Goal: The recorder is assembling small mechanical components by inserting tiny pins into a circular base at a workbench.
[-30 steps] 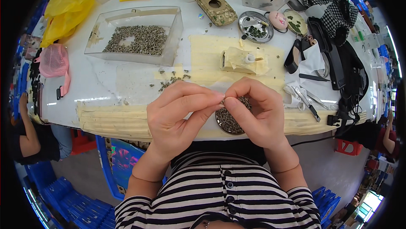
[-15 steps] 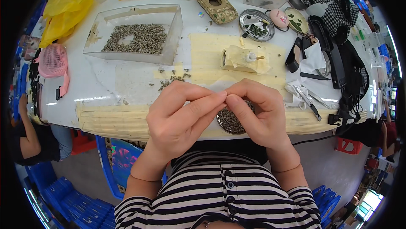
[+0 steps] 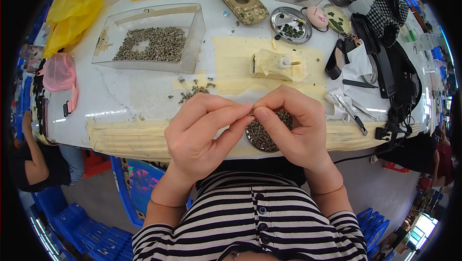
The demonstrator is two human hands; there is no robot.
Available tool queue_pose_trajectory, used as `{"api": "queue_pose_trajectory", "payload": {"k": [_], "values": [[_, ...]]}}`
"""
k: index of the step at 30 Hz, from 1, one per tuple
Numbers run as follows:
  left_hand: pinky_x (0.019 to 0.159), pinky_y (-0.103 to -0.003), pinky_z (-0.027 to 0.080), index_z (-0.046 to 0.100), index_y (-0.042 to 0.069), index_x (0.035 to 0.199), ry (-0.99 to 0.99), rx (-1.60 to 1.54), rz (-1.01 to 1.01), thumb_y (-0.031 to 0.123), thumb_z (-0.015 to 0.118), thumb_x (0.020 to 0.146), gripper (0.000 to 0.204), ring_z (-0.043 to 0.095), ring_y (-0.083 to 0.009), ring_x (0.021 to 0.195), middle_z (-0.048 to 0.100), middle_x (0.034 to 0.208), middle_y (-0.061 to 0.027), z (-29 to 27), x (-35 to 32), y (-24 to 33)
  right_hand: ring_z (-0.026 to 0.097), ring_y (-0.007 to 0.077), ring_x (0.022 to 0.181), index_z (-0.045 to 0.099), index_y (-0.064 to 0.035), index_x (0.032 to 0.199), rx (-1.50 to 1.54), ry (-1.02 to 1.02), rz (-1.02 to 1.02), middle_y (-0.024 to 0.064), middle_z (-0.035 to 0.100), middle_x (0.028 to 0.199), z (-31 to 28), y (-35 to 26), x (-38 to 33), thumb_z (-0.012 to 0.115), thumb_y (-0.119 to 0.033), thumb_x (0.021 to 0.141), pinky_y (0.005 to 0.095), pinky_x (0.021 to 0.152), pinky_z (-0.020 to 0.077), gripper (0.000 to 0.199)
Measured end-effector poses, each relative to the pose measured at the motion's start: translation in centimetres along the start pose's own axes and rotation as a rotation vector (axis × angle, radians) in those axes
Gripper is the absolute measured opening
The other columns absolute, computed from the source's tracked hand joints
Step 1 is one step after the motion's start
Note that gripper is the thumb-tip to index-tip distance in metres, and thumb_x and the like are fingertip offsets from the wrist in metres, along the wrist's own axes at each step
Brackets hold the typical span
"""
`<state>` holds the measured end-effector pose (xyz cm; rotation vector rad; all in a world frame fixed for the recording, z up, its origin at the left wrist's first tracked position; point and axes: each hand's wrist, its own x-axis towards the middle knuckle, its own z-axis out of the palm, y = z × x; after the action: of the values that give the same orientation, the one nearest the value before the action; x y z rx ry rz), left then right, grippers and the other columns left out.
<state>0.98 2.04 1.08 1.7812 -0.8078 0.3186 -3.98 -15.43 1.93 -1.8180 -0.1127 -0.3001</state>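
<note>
My left hand (image 3: pixel 202 128) and my right hand (image 3: pixel 296 128) meet at the fingertips over the near side of the table. Both are pinched closed around a tiny metallic part (image 3: pixel 251 112), mostly covered by the fingers, so its exact kind is unclear. Just under my right hand sits a round dish (image 3: pixel 248 138) filled with small dark metal parts (image 3: pixel 265 138). Beyond my left hand, a loose cluster of similar small parts (image 3: pixel 192 93) lies on the table. Farther back left stands a clear plastic box (image 3: pixel 195 44) holding a layer of small metal parts (image 3: pixel 153 44).
A tape-wrapped block (image 3: pixel 274 66) with a peg stands beyond my hands. Behind it are a camouflage model hull (image 3: pixel 243 3) and a metal dish (image 3: pixel 278 15) of green pieces. At right lie a utility knife (image 3: pixel 353 112) and black straps (image 3: pixel 382 75); at left, a pink handheld fan (image 3: pixel 60 73).
My fingertips have parted slightly, and a bit of the tiny metallic part now shows between them. The view has shifted a little; the things on the table stay put.
</note>
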Motion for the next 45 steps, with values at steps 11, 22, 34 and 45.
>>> {"api": "queue_pose_trajectory", "payload": {"k": [11, 22, 34, 45], "values": [[0.06, -0.027, 0.05, 0.075, 0.001, 0.094, 0.003, -0.063, -0.049, -0.007, 0.081, 0.071, 0.025, 0.064, -0.0181, 0.071, 0.068, 0.082, -0.0083, -0.1, -0.1, -0.1, 0.062, 0.0151, 0.063, 0.069, 0.0003, 0.087, -0.028, 0.016, -0.076, 0.0068, 0.066, 0.076, 0.0, 0.0, 0.2, 0.072, -0.001, 0.084, 0.0266, 0.059, 0.0482, 0.004], [0.064, -0.025, 0.047, 0.072, -0.003, 0.093, -0.005, -0.113, -0.09, -0.013, 0.076, 0.073, 0.023, 0.06, -0.0153, 0.074, 0.066, 0.086, -0.0094, -0.1, -0.2, -0.2, 0.062, 0.0161, 0.067, 0.071, -0.001, 0.09, 0.004, 0.066, -0.101, 0.0074, 0.066, 0.078, 0.3, 0.4, 0.2, 0.071, 0.001, 0.083, 0.0277, 0.062, 0.0483, 0.007], [0.066, -0.023, 0.048, 0.07, -0.002, 0.103, -0.04, -1.281, -0.816, 0.002, 0.069, 0.091, 0.012, 0.058, -0.0108, 0.072, 0.068, 0.087, -0.006, 0.2, -0.6, -0.2, 0.059, 0.0183, 0.072, 0.076, -0.0063, 0.102, -0.311, 0.105, -0.418, 0.0033, 0.063, 0.081, 0.2, -0.7, 0.6, 0.077, 0.004, 0.069, 0.0284, 0.062, 0.047, 0.034], [0.065, -0.022, 0.048, 0.071, -0.003, 0.099, -0.11, -0.891, -0.674, 0.001, 0.071, 0.089, 0.01, 0.059, -0.0088, 0.075, 0.067, 0.089, -0.0064, -0.3, -0.9, -0.3, 0.059, 0.0198, 0.071, 0.073, -0.0054, 0.09, -0.363, 0.056, -0.417, 0.0035, 0.061, 0.079, -0.5, -0.9, 1.0, 0.078, 0.002, 0.066, 0.031, 0.061, 0.0472, 0.025]]}}
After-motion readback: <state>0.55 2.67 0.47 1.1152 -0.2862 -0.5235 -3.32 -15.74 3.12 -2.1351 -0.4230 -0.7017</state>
